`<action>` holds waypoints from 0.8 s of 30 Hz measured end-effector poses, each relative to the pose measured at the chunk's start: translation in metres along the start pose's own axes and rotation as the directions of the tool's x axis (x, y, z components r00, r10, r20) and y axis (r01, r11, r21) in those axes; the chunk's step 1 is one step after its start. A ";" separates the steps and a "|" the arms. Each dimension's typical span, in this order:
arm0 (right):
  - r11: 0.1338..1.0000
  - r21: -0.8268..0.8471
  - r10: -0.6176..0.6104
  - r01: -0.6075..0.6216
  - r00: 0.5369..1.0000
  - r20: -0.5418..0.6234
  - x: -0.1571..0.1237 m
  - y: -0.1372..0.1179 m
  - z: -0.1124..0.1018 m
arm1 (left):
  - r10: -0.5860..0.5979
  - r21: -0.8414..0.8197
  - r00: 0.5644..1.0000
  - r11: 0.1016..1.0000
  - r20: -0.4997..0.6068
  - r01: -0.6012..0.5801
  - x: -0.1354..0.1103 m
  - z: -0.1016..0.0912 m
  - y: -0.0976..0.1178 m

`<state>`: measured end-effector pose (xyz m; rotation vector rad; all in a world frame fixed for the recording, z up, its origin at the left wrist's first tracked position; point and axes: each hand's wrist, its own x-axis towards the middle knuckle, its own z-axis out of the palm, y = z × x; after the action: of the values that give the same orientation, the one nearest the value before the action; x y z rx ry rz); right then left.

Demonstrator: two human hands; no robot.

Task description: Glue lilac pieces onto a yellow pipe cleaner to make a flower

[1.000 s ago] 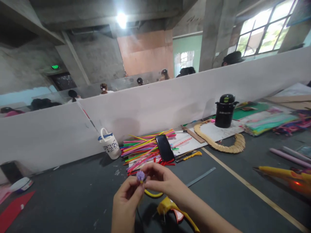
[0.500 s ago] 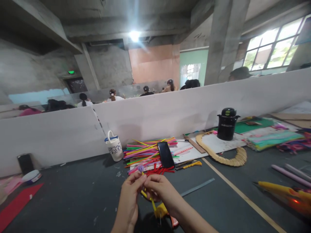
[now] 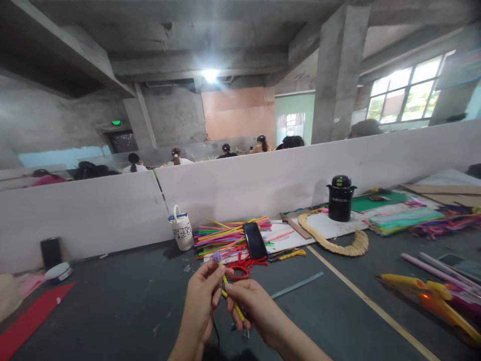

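Low in the middle of the view, my left hand (image 3: pixel 201 301) pinches the top of a thin yellow stick (image 3: pixel 235 307) just under a small purple pompom (image 3: pixel 217 257) fixed to its tip. My right hand (image 3: pixel 250 301) grips the same stick lower down, fingers closed round it. The stick slants down to the right between the two hands. Both hands hover above the dark grey floor surface (image 3: pixel 112 316).
Behind the hands lie a pile of coloured sticks (image 3: pixel 229 233) with a black phone (image 3: pixel 254 240) on it, a white mug (image 3: pixel 181 231), a black pot (image 3: pixel 340 198), a curved band of wooden sticks (image 3: pixel 338 243), a grey ruler (image 3: pixel 296 285) and a yellow glue gun (image 3: pixel 424 296). A white partition (image 3: pixel 263 180) runs across; people sit beyond.
The view has tilted up and the hands sit lower. My right hand slid down the stick away from the pompom, so more yellow stick shows. The glue gun under my hands has left view.
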<state>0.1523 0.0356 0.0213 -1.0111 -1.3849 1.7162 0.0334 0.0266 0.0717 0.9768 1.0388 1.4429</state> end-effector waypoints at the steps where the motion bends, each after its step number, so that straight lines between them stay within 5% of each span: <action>1: 1.000 -0.017 -0.022 0.022 1.000 -0.009 -0.004 0.000 0.002 | -0.042 -0.037 0.999 0.998 0.025 0.043 -0.003 -0.001 0.003; 9: 0.987 -0.108 -0.125 0.120 0.991 -0.043 -0.030 -0.011 0.019 | -0.191 -0.272 0.979 0.941 0.068 0.202 -0.009 -0.014 0.004; 17: 0.994 -0.074 -0.069 0.075 0.995 0.077 -0.023 -0.029 0.021 | -0.147 -0.405 0.988 0.901 0.047 0.153 0.000 -0.008 0.022; 24: 0.959 -0.250 -0.080 0.137 0.972 0.222 -0.019 -0.057 0.006 | -0.216 -0.419 0.976 0.883 0.038 0.212 0.023 -0.012 0.039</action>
<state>0.1578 0.0261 0.0809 -0.8914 -1.8103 1.6220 0.0087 0.0456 0.1062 0.5237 0.7668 1.4082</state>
